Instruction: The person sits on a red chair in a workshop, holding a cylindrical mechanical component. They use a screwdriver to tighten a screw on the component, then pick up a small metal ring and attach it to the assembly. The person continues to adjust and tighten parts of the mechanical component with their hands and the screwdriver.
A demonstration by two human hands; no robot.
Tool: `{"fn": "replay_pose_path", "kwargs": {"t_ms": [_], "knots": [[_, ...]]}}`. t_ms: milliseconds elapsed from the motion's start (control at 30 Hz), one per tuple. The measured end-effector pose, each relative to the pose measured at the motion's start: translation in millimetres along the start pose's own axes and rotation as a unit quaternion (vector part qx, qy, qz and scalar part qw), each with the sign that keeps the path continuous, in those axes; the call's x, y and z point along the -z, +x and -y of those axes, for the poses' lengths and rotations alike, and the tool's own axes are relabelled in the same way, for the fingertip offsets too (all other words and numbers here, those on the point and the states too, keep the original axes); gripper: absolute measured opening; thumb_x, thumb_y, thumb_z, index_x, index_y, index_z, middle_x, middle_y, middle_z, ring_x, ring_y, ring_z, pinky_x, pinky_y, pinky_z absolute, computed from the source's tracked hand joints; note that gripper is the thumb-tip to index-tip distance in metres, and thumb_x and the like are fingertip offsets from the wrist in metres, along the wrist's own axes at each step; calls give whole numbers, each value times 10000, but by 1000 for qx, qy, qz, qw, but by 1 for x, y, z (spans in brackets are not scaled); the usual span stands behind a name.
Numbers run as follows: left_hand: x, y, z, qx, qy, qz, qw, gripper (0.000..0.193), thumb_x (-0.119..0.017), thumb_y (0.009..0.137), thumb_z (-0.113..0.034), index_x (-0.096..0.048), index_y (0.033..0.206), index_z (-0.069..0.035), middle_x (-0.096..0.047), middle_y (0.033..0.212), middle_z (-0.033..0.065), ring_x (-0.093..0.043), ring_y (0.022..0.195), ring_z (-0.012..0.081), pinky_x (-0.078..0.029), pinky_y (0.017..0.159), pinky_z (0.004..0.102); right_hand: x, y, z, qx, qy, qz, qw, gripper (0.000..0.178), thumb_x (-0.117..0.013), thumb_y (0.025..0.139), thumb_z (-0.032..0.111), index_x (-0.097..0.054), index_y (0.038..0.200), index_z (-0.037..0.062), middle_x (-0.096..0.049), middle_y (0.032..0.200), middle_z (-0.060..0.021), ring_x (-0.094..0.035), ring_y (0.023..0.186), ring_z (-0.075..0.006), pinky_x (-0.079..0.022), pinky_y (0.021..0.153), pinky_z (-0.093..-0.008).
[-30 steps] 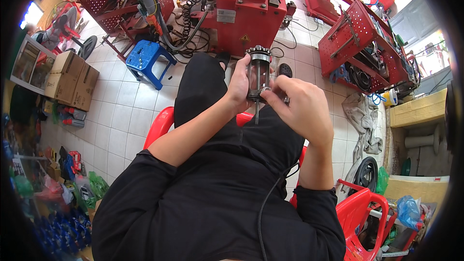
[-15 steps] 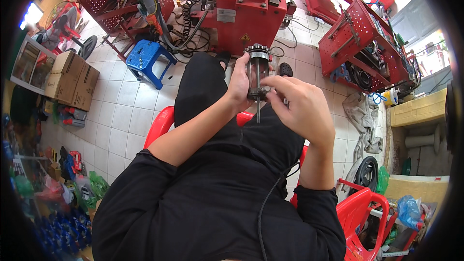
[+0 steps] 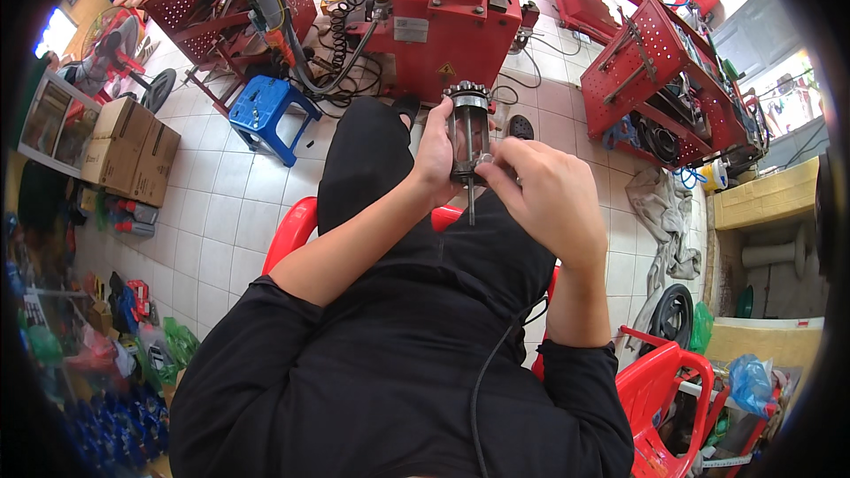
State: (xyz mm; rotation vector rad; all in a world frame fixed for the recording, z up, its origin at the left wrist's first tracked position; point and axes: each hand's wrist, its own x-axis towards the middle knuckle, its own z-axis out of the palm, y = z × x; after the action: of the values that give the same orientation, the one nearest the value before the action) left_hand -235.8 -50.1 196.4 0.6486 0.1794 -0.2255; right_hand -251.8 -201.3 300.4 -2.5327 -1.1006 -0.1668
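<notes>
Above my lap I hold a dark metal assembly (image 3: 459, 131). A toothed, gear-like ring with a bright band tops it, long rods run down from there, and one thin rod sticks out below. My left hand (image 3: 433, 158) is wrapped round its left side, the thumb near the toothed end. At the lower collar, my right hand (image 3: 551, 196) pinches thumb and fingers together on a small bolt head (image 3: 483, 160) on its right side. The fingertips hide most of that bolt.
A red machine (image 3: 453, 40) stands on the tiles ahead, cables and hoses beside it. At left are a blue stool (image 3: 273, 115), a red tool cart (image 3: 232, 13) and cardboard boxes (image 3: 133, 149). Another red cart (image 3: 655, 80) stands at right, near a red chair (image 3: 660, 394).
My right fingers have closed in on the bolt at the lower collar, covering more of it. My left hand keeps its hold on the metal assembly.
</notes>
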Motion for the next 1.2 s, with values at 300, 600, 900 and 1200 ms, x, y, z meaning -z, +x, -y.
{"fn": "replay_pose_path", "kwargs": {"t_ms": [300, 600, 900, 1200], "knots": [[2, 4, 4, 4, -16, -11, 1000, 634, -206, 962, -567, -557, 1075, -52, -630, 932, 116, -612, 884, 248, -511, 765, 420, -5, 2, -4, 14, 7, -40, 999, 200, -655, 846, 242, -591, 923, 69, -657, 759, -102, -641, 636, -291, -490, 574, -378], [-13, -3, -5, 19, -54, -25, 998, 631, -227, 965, -567, -556, 1036, -33, -627, 886, 118, -609, 852, 241, -500, 795, 401, -5, 3, -2, 23, 42, -73, 996, 224, -658, 851, 272, -592, 894, 63, -651, 724, -110, -640, 620, -297, -484, 567, -375], [-5, 1, 1, 49, -123, 10, 991, 610, -205, 962, -570, -568, 1022, -83, -616, 879, 85, -609, 829, 244, -507, 773, 415, -1, 7, -1, -6, 94, -81, 992, 175, -639, 853, 212, -624, 947, 65, -657, 804, -112, -645, 659, -287, -491, 599, -365], [6, 4, 4, 48, -99, 75, 991, 616, -192, 961, -562, -576, 1008, -83, -608, 876, 70, -603, 866, 239, -502, 789, 426, -6, 9, -6, -13, 105, -56, 993, 156, -647, 839, 205, -612, 936, 88, -642, 776, -75, -628, 655, -276, -463, 587, -364]]}}
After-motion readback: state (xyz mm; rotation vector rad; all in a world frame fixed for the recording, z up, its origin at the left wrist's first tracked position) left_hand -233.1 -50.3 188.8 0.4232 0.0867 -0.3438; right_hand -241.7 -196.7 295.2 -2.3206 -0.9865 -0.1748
